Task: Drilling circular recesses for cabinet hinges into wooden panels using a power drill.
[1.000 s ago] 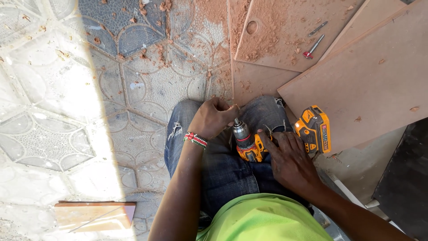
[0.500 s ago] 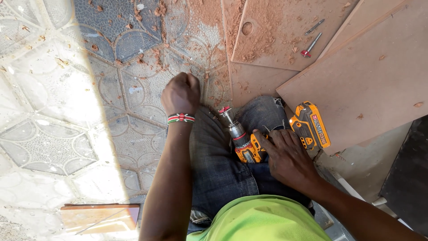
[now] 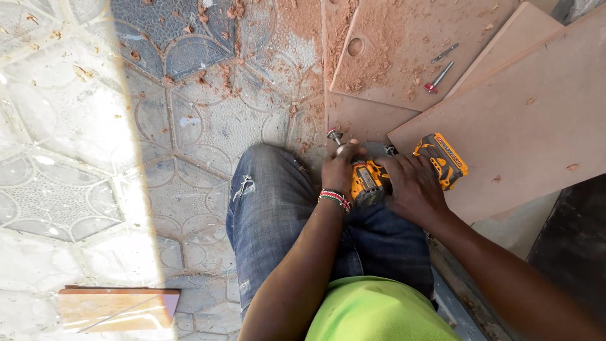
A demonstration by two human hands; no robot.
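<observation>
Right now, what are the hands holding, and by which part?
Both hold the yellow cordless drill: left hand around its front at the chuck, right hand on the handle.

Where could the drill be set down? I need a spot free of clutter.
The pale tiled floor left of the knee, above the small wood block, is bare. The big board right of the drill is bare too. Crowded: the holed board, with sawdust and two bits, and the lap, where the left hand and right hand hold the drill.
</observation>
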